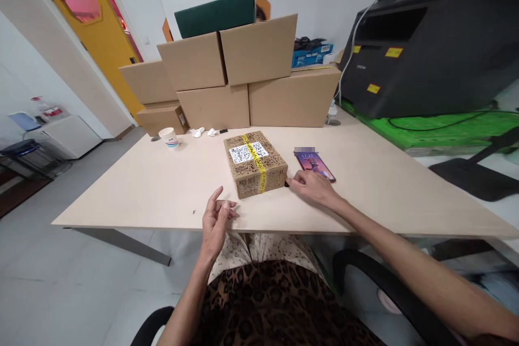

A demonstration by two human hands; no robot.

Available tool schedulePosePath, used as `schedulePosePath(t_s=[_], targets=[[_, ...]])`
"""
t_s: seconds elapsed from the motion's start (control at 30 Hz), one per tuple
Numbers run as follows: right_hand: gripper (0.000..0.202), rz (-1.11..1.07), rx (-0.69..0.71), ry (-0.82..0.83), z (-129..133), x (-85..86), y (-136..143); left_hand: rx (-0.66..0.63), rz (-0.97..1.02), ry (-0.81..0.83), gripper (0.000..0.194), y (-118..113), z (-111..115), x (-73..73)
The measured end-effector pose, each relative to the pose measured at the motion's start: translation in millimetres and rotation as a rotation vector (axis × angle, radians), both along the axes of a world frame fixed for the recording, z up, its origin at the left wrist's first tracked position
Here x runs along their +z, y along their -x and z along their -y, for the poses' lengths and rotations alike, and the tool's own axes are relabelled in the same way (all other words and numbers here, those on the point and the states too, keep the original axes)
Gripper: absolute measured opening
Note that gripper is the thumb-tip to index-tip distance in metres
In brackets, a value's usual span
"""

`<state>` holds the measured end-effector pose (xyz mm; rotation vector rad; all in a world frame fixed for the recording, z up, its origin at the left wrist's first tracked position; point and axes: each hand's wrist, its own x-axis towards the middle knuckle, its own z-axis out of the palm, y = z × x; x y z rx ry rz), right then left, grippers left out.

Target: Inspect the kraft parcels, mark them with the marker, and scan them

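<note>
A small cardboard box (pixel 272 155) with yellow tape and a white label lies on the pale table (pixel 133 189). At its front left, my left hand (pixel 217 219) is raised near the table edge, fingers apart and holding nothing. My right hand (pixel 311 186) is beside the box's front right corner, its fingers closed around a small black object (pixel 287 183) that is mostly hidden. Just behind that hand lies a phone (pixel 315 165) with its screen lit, its lower part partly covered by the hand.
Stacked cardboard boxes (pixel 213 105) line the table's back edge, with a green box (pixel 217 13) on top. A paper cup (pixel 169 137), crumpled tissues (pixel 197 132) and a small black item (pixel 223 131) sit at the back left. A large black machine (pixel 430 59) stands at the right.
</note>
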<state>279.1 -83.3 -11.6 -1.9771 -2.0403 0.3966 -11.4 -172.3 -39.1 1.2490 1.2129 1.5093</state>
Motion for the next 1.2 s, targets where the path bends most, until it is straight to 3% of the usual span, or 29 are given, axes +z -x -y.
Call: schedulePosePath(t_s=[0.17, 0.37, 0.43, 0.53, 0.63, 0.7, 0.83, 1.03, 1.1, 1.2], targets=[[0.026, 0.087, -0.028, 0.050, -9.9, -1.0, 17.5, 0.013, -0.010, -0.013, 0.064, 4.8, -0.3, -1.1], [0.037, 0.148, -0.085, -0.044, -15.8, 3.1, -7.1, 0.112, 0.014, 0.020, 0.067, 11.2, -16.3, -1.7], [0.041, 0.009, -0.041, -0.108, -19.3, 5.5, -10.4, 0.116, 0.043, 0.069, 0.069, 8.4, -31.1, 1.7], [0.054, -0.473, 0.068, -0.185, -27.8, 6.0, 0.7, 0.084, 0.108, 0.151, 0.064, -3.0, -58.7, 11.7], [0.064, -0.938, 0.129, -0.146, -36.2, 6.6, 24.3, -0.080, 0.194, 0.162, 0.057, -15.7, -82.4, 25.0], [0.068, -1.113, 0.114, -0.119, -40.4, 10.8, 37.3, -0.112, 0.153, 0.176, 0.059, -18.7, -92.1, 34.8], [0.079, -1.264, 0.046, -0.104, -47.0, 33.2, 42.2, -0.091, 0.029, 0.193, 0.070, -8.7, -99.6, 59.3], [0.080, -1.350, 0.133, -0.160, -60.2, 75.3, 37.7, -0.071, -0.078, 0.073, 0.078, 2.9, -109.8, 100.3], [0.079, -1.357, 0.141, -0.161, -68.0, 79.8, 41.1, -0.060, -0.074, 0.069, 0.080, 2.1, -119.3, 104.2], [0.076, -1.387, 0.111, -0.102, -80.3, 71.9, 46.0, -0.058, -0.027, 0.104, 0.078, 1.6, -138.0, 94.9]])
